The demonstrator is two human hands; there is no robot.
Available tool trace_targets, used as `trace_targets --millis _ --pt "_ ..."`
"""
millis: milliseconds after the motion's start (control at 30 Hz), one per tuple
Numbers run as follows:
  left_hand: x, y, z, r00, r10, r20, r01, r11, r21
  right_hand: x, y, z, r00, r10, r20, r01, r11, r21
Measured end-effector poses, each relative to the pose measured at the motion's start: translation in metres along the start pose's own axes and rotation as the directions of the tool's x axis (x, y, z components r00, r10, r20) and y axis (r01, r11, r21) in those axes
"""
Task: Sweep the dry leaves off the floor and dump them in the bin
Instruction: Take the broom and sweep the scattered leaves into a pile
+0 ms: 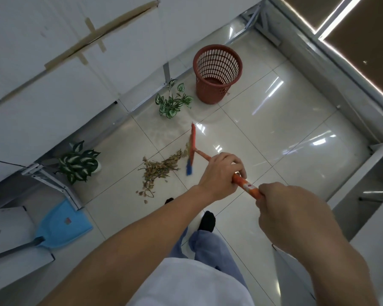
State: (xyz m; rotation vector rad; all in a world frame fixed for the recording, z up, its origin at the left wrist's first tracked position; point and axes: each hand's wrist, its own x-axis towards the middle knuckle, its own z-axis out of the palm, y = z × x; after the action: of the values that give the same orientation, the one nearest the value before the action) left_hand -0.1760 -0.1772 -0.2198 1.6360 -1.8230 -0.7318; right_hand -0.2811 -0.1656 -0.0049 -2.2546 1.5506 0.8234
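Both hands' fingers (234,164) clench the broom (192,149); leaves (157,171) lie beyond-left, open floor (274,133) before the bin (217,74).

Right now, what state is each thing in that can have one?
Broom: gripped in both hands, head down beside the leaves.
Left hand: shut on the handle.
Right hand: shut on the handle's end.
Dry leaves: piled loosely on the floor.
Bin: upright, open.
Dustpan: lying unused.
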Motion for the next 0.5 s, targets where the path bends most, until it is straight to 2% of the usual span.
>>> trace_targets --millis 133,200,300,433,500 --pt "0.015 -0.003 0.012 0.995 -0.086 0.044 0.084 0.996 0.037 0.016 -0.017 0.006 0.999 -0.002 -0.038 0.0 0.999 -0.053" --pt "0.017 -0.014 0.016 0.971 -0.191 0.145 0.185 0.981 0.055 0.033 -0.032 0.021 1.0 -0.004 -0.023 0.003 0.998 -0.063" --pt "0.009 -0.031 0.019 0.886 -0.312 0.343 0.292 0.95 0.109 0.05 -0.053 0.046 0.999 -0.02 0.047 0.023 0.997 -0.071" --pt "-0.015 -0.044 0.021 0.859 -0.37 0.355 0.371 0.926 0.068 0.051 -0.055 0.061 0.994 -0.09 0.069 0.092 0.995 -0.033" --pt "-0.026 -0.043 0.023 0.876 -0.338 0.344 0.337 0.939 0.066 0.047 -0.05 0.059 0.992 -0.108 0.058 0.107 0.994 0.03"
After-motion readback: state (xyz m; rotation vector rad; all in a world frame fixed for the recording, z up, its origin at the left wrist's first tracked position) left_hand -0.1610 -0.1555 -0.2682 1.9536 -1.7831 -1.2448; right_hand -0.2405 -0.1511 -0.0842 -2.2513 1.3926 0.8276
